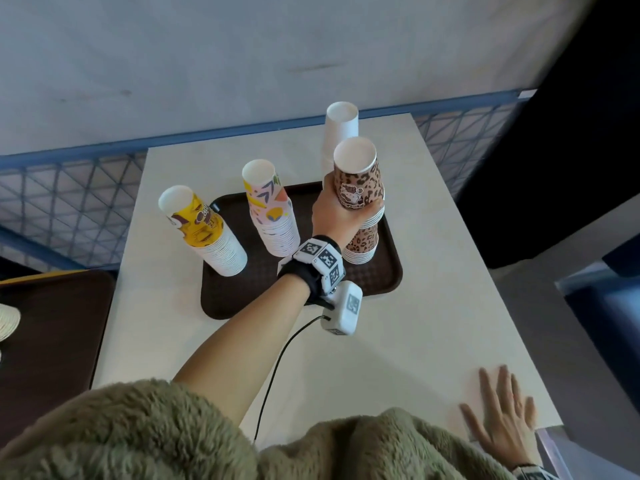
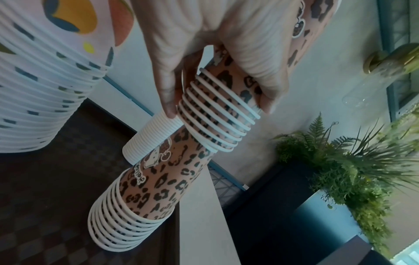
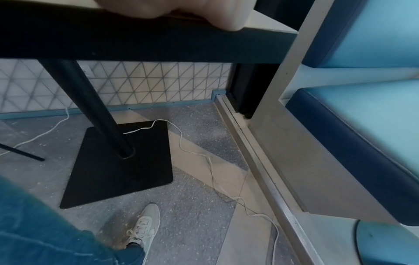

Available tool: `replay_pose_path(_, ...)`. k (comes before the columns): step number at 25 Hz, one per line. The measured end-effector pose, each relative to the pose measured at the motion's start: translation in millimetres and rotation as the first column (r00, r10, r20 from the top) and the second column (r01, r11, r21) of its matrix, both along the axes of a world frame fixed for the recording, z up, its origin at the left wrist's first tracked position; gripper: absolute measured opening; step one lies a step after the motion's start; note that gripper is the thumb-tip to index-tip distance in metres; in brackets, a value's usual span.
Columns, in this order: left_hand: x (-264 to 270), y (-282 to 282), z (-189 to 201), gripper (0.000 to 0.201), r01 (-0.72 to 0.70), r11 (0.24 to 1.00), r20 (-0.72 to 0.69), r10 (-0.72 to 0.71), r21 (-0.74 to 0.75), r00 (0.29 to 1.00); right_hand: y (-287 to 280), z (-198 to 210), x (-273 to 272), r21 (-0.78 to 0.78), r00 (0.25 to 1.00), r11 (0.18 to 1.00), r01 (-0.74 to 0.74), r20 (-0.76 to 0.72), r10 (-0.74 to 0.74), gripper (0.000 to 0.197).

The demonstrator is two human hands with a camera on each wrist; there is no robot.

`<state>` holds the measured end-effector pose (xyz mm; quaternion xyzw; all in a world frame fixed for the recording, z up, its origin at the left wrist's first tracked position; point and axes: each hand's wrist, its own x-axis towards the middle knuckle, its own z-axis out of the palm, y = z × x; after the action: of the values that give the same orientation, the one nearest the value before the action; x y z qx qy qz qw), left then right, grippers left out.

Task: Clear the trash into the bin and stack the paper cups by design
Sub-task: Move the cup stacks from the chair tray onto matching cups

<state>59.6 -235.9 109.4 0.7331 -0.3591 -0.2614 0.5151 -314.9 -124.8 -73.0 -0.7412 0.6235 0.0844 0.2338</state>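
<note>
Several upside-down paper cup stacks stand on or by a brown tray (image 1: 301, 289): a yellow stack (image 1: 204, 233), a floral stack (image 1: 275, 216), a plain white stack (image 1: 341, 129) behind, and a leopard-print stack (image 1: 362, 247). My left hand (image 1: 349, 206) grips a bunch of leopard-print cups (image 1: 356, 174) that sits partly over the top of the leopard stack. In the left wrist view, thumb and fingers of that hand (image 2: 217, 105) curl round the held cups (image 2: 217, 116) above the lower stack (image 2: 145, 197). My right hand (image 1: 502, 407) lies flat on the table, fingers spread, holding nothing.
The pale table (image 1: 433, 271) ends at a blue-railed wall behind. A second dark tray (image 1: 52, 341) lies at the left. A cable (image 1: 277, 368) hangs from the wrist camera. Under the table are a black pedestal (image 3: 102, 116), a floor cable (image 3: 204, 157) and a blue bench (image 3: 362, 125).
</note>
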Motion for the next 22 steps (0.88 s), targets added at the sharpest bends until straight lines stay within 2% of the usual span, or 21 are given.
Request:
replay_pose_path(2,-3,-5,-4,0.074,0.014,0.999,0.004,-0.014,0.039,1.0,1,0,1,0.005,1.0,1.0,0.012,0.016,-0.012,0.09)
replay_pose_path(7,4,11,-29,0.092,0.138,0.958,-0.02,-0.137,0.251,0.99,1,2,3,-0.005,0.999,1.0,0.026,0.023,-0.026,0.088)
replay_pose_path(9,14,28,-36,0.082,0.144,0.948,-0.031,-0.141,0.285,0.99,2,7,7,-0.011,0.999,1.0,0.025,0.031,-0.024,0.095)
replay_pose_path(12,39,68,-42,0.049,0.14,0.939,-0.05,-0.131,0.314,0.99,4,15,19,-0.015,0.999,0.999,0.031,0.032,-0.031,0.104)
replay_pose_path(13,50,84,-44,0.038,0.114,0.941,-0.027,-0.111,0.319,0.993,1,15,24,-0.026,1.0,1.0,-0.003,0.028,0.004,0.102)
replay_pose_path(15,80,126,-49,0.025,0.002,0.949,0.03,-0.012,0.314,0.999,-12,18,52,-0.047,0.983,0.983,-0.176,0.049,0.178,0.088)
replay_pose_path(18,126,196,-53,0.018,-0.188,0.926,0.064,0.177,0.328,0.982,-29,24,125,-0.161,0.872,0.892,-0.422,0.198,0.448,0.052)
replay_pose_path(21,175,286,-51,0.014,-0.423,0.853,0.081,0.419,0.304,0.904,-13,44,239,-0.179,0.692,0.754,-0.632,0.309,0.653,0.009)
replay_pose_path(22,191,320,-49,0.014,-0.506,0.811,0.108,0.498,0.293,0.86,1,49,282,-0.175,0.622,0.701,-0.692,0.35,0.701,0.013)
